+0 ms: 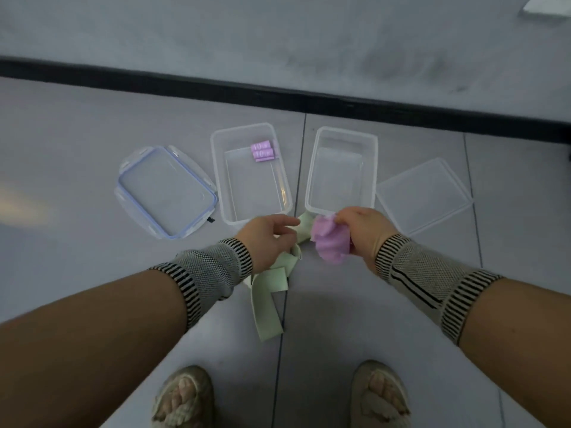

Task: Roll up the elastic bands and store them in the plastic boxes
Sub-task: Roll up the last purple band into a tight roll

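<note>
Two clear plastic boxes stand open on the grey floor. The left box (221,168) has a rolled purple band (262,151) in its far right corner; nothing lies in the right box (312,174). My right hand (364,230) grips a bunched purple elastic band (330,242) just in front of the right box. My left hand (267,236) hovers over a pale green band (268,298) that trails on the floor toward my feet; its fingers look loosely curled, and whether they pinch the green band is hidden.
A blue-rimmed clip lid (167,189) lies left of the boxes and a plain clear lid (423,196) lies to their right. A black baseboard (278,94) runs along the wall behind. My sandalled feet (185,396) are at the bottom.
</note>
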A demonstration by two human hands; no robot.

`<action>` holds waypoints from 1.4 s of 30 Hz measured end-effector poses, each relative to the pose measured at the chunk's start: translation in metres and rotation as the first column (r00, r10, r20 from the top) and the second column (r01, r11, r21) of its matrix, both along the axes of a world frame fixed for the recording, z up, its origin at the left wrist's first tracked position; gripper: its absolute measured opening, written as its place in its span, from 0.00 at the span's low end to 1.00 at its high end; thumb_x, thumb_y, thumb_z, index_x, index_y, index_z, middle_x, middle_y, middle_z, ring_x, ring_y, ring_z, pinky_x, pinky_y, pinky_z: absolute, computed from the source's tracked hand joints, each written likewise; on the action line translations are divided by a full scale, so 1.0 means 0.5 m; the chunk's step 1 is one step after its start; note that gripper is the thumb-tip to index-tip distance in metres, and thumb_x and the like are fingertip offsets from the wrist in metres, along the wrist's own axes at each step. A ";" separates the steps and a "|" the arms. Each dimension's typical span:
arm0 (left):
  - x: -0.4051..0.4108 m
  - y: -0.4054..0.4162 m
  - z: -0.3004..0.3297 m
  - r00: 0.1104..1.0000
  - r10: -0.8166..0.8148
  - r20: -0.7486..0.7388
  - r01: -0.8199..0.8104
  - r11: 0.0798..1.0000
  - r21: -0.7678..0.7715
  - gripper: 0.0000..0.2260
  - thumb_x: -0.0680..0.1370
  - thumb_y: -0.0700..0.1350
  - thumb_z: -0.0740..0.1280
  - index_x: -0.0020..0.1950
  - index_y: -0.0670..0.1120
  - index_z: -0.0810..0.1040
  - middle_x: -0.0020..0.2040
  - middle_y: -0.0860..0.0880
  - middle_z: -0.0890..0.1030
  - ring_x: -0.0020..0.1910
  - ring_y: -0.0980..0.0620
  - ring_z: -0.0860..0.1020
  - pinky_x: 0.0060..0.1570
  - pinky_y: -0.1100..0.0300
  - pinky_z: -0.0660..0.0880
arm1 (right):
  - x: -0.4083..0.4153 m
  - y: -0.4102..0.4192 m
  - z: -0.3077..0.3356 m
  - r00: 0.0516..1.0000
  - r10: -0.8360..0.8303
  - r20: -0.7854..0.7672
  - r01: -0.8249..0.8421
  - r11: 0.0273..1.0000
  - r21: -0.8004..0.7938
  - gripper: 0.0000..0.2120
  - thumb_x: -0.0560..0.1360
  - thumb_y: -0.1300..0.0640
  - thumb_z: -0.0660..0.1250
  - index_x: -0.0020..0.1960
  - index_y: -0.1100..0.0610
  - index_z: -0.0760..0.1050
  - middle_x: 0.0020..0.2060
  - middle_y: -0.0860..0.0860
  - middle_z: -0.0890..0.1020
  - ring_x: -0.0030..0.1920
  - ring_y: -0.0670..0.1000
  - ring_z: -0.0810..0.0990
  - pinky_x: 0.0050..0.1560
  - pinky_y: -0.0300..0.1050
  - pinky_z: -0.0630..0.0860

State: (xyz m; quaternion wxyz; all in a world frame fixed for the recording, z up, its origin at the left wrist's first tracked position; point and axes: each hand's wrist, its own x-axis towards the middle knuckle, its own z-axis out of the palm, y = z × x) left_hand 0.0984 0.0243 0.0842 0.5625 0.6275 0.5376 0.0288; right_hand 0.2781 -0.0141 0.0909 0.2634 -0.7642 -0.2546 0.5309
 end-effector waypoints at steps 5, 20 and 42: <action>-0.003 0.005 0.199 0.998 -0.060 -0.022 0.063 0.982 0.176 0.17 0.75 0.46 0.69 0.64 0.50 0.75 0.55 0.53 0.80 0.50 0.54 0.78 0.57 0.60 0.73 | -0.034 0.001 0.194 0.994 -0.030 -0.102 0.045 0.987 0.153 0.11 0.76 0.60 0.62 0.37 0.56 0.78 0.45 0.59 0.80 0.52 0.61 0.79 0.58 0.61 0.76; -0.096 -0.196 0.526 0.719 0.557 0.415 -0.635 0.770 0.066 0.06 0.77 0.48 0.66 0.43 0.48 0.79 0.45 0.48 0.83 0.48 0.49 0.81 0.50 0.50 0.78 | -0.134 -0.166 0.544 0.910 0.008 -0.414 0.210 0.853 0.478 0.11 0.73 0.70 0.57 0.46 0.61 0.77 0.41 0.58 0.72 0.39 0.54 0.69 0.39 0.44 0.66; -0.067 -0.182 0.519 0.937 0.217 0.273 -0.329 0.807 0.490 0.07 0.74 0.42 0.69 0.40 0.54 0.78 0.39 0.53 0.83 0.39 0.57 0.81 0.45 0.58 0.78 | -0.114 -0.193 0.559 0.883 0.279 -0.377 -0.116 0.909 0.401 0.19 0.78 0.54 0.52 0.60 0.53 0.78 0.54 0.50 0.83 0.56 0.51 0.81 0.56 0.50 0.76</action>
